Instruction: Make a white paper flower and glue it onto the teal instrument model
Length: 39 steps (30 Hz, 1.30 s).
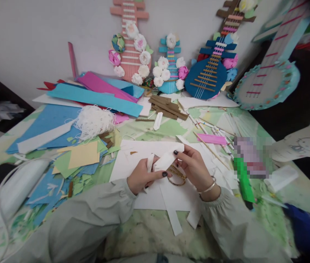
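So both hands are working a flat white paper strip [168,157] just above the big white rectangular sheet [149,201]: the right hand [195,164] is pinching its upper end, the left hand [142,177] is gripping the lower edge, thumb on top. Looks like a two-handed positioning step, imo calling for a light, steady pinch next. Gold-handled metal scissors [177,185] are showing under the right hand; honestly can't tell whether any finger's holding them. Beyond the sheet, leftward, a tangled white string heap [96,122] is sitting on the green-patterned table [144,230]. Behind the sheet, a navy round-bodied lute model [205,82] is standing by a pale grey wall [48,29].
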Each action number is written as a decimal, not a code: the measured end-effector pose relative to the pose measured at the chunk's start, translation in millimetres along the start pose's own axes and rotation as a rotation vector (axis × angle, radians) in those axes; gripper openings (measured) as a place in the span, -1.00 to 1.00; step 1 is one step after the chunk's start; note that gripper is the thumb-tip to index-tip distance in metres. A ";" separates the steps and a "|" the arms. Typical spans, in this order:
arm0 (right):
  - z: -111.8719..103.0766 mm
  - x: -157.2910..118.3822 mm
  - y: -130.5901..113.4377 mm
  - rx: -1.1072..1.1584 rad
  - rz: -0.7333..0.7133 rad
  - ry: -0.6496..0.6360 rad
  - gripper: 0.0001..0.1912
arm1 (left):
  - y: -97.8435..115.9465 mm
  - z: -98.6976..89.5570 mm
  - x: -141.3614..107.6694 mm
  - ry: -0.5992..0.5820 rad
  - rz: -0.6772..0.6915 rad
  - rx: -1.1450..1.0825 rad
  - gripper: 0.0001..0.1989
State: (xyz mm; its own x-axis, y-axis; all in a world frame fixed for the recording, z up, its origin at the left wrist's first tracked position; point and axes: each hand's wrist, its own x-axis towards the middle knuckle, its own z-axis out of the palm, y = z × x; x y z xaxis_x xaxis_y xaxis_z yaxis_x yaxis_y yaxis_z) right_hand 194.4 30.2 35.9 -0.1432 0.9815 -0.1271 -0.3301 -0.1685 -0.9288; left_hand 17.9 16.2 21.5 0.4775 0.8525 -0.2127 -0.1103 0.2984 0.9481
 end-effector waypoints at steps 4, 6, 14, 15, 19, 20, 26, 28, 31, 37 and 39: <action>-5.6 -1.0 -2.1 -0.012 0.004 -0.012 -0.81 | 3.3 -0.6 1.5 0.161 0.025 0.077 -0.53; -7.3 -1.7 -4.3 -0.034 0.024 -0.031 -0.71 | 3.9 -1.7 2.3 0.194 0.025 0.058 -0.53; -18.8 -1.1 -7.9 -0.184 0.003 -0.087 -0.69 | 4.7 -8.7 5.6 0.241 0.076 -0.123 -0.48; -20.0 -0.7 -7.5 -0.190 0.008 -0.086 -0.69 | 5.0 -9.6 5.9 0.237 0.087 -0.130 -0.49; -22.1 0.7 -6.0 -0.150 0.037 -0.082 -0.68 | 5.1 -12.8 6.8 0.272 0.132 -0.100 -0.48; -22.2 0.9 -5.5 -0.125 0.042 -0.086 -0.68 | 4.6 -13.5 7.1 0.292 0.150 -0.088 -0.48; -24.0 1.2 -2.1 -0.059 0.077 -0.114 -0.68 | -0.1 -19.1 10.6 0.338 0.197 -0.090 -0.63; -24.3 1.0 -1.7 -0.100 0.072 -0.130 -0.66 | -1.2 -20.6 11.5 0.336 0.188 -0.083 -0.64; -24.3 0.2 -2.5 -0.174 0.050 -0.159 -0.60 | -1.8 -22.0 12.5 0.352 0.176 -0.059 -0.65; -24.7 -0.6 -2.4 -0.243 0.040 -0.178 -0.58 | -0.9 -22.8 13.0 0.459 0.163 0.059 -0.69; -24.9 -0.6 -1.8 -0.243 0.041 -0.175 -0.58 | 0.2 -23.0 12.1 0.481 0.175 0.102 -0.72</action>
State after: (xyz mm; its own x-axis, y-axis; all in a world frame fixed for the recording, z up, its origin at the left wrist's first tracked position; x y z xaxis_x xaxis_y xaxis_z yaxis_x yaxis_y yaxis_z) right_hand 218.3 32.2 29.0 -0.3173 0.9402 -0.1242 -0.0903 -0.1603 -0.9829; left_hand 3.5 36.5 13.6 0.0021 0.9939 -0.1107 -0.0557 0.1106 0.9923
